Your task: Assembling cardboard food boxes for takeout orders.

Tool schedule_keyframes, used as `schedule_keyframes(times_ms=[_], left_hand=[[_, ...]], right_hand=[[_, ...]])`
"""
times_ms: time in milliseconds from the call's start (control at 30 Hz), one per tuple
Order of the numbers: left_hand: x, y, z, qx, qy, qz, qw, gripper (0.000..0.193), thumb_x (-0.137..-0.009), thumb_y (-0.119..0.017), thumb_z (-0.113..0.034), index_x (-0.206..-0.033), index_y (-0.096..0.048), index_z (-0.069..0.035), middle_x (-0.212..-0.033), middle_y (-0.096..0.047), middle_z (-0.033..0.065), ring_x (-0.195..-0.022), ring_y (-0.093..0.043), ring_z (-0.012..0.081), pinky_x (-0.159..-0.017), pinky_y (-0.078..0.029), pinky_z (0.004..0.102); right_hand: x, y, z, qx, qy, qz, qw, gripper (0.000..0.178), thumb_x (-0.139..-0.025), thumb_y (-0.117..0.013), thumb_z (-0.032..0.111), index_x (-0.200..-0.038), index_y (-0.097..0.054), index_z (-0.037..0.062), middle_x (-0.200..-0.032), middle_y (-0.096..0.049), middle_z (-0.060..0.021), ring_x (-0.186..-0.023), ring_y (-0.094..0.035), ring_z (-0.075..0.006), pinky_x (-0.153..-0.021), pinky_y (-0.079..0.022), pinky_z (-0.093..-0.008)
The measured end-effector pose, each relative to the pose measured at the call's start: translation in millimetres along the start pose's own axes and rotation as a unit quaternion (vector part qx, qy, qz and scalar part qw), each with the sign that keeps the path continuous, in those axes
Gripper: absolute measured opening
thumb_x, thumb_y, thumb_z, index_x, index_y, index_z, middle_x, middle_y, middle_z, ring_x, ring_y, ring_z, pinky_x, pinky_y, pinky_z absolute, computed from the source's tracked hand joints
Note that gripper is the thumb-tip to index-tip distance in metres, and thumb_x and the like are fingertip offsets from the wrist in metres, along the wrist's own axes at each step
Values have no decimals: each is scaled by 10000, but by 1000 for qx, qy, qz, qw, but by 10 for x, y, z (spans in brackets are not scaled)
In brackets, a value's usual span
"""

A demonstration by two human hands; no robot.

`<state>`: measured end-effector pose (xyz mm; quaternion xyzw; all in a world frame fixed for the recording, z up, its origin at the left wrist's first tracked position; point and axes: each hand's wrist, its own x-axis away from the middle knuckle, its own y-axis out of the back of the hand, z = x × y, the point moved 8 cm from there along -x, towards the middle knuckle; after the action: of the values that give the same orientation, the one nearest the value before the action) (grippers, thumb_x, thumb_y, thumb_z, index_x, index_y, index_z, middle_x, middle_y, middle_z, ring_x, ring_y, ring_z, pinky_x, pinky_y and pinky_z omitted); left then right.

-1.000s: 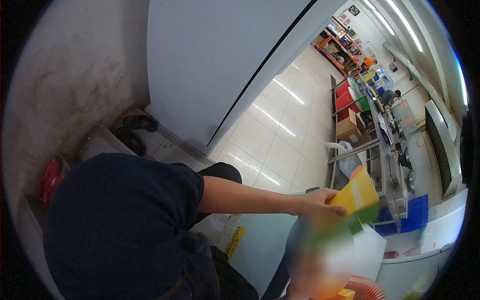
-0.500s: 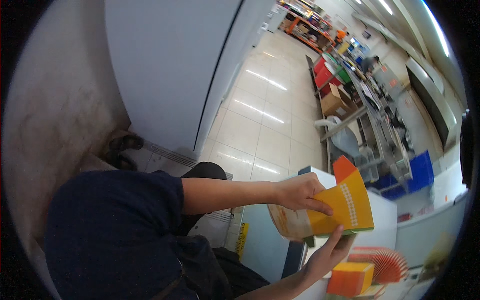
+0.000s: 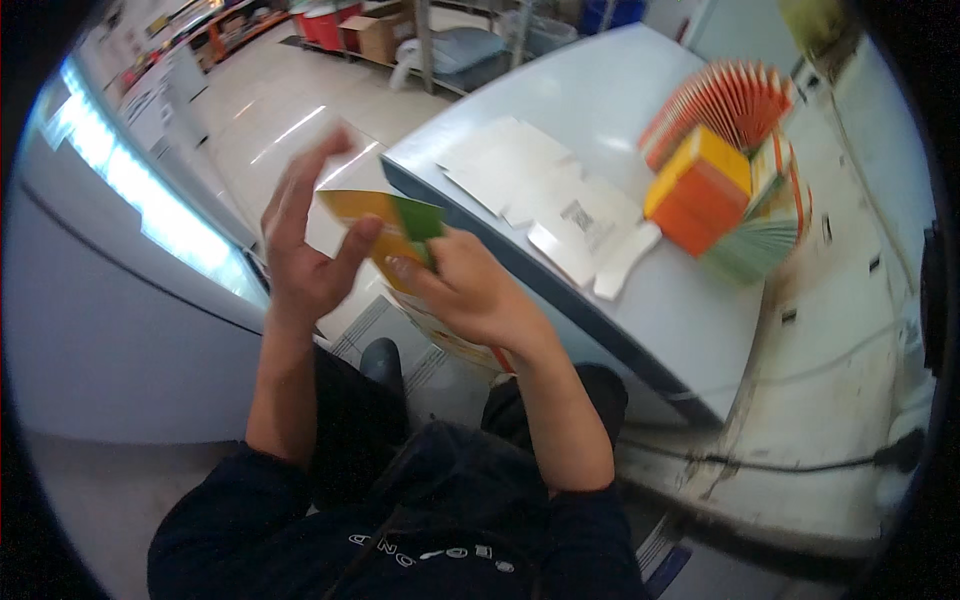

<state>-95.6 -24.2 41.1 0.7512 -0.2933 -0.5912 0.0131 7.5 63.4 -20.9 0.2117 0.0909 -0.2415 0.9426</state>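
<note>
A yellow, green and orange folding carton (image 3: 372, 212) is held in front of me, tilted, above the floor and left of the white-topped surface. My right hand (image 3: 470, 290) is closed on it, thumb and fingers pinching its side near the green flap. My left hand (image 3: 308, 240) is open beside the carton's left edge, fingers stretched upward and smeared by motion. Its thumb overlaps the carton's face; whether it touches cannot be told. The carton's lower end is partly hidden behind my right hand and wrist.
On the white surface (image 3: 590, 90) to my right lies a flattened white carton (image 3: 530, 170). Beyond it an orange and yellow box (image 3: 700, 190) stands by a fan of orange-edged flat cartons (image 3: 720, 105). A black cable (image 3: 760, 464) runs at the right. A grey panel (image 3: 110, 330) stands left.
My view has turned to the right, bringing the white surface fully in. My left hand has loosened from the carton and spread its fingers; my right hand now grips it.
</note>
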Motion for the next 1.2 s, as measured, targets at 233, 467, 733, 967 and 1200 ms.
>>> schedule_keyframes(times_ms=[233,467,733,967,1200], left_hand=[[241,-146,401,160,193,-48,967,213,-894,-634,-200,-882,-562,0,-801,-566,12,-754,-502,65,-675,-410,200],[237,-131,292,-26,165,-125,978,177,-913,-585,-171,-872,-481,-34,-765,-501,14,-698,-463,74,-625,-390,211],[211,-465,430,165,251,85,950,212,-955,-380,-189,-989,-483,-7,-801,-453,13,-746,-437,69,-647,-366,204],[146,-306,546,159,235,63,957,148,-958,-435,-139,-915,-504,-16,-795,-462,-2,-723,-426,49,-631,-352,186],[224,-454,595,187,251,179,933,161,-936,-445,-103,-886,-546,12,-789,-522,7,-723,-463,45,-648,-361,173]], right_hand=[[-25,195,141,-7,136,-269,953,148,-821,-598,88,-925,-569,-13,-814,-601,-174,-746,-587,-315,-703,-457,-392],[69,135,297,79,204,-318,922,126,-778,-617,70,-873,-584,-5,-754,-568,-149,-740,-555,-290,-677,-422,-401],[95,218,288,88,184,-286,936,121,-763,-590,65,-838,-612,-27,-715,-593,-174,-717,-568,-309,-705,-450,-408],[1,235,120,-59,103,-207,971,202,-758,-589,46,-916,-635,-72,-796,-652,-219,-737,-652,-301,-744,-517,-344],[-34,191,31,-28,62,-219,973,175,-752,-599,36,-866,-657,-83,-792,-657,-228,-737,-674,-301,-734,-531,-340]])
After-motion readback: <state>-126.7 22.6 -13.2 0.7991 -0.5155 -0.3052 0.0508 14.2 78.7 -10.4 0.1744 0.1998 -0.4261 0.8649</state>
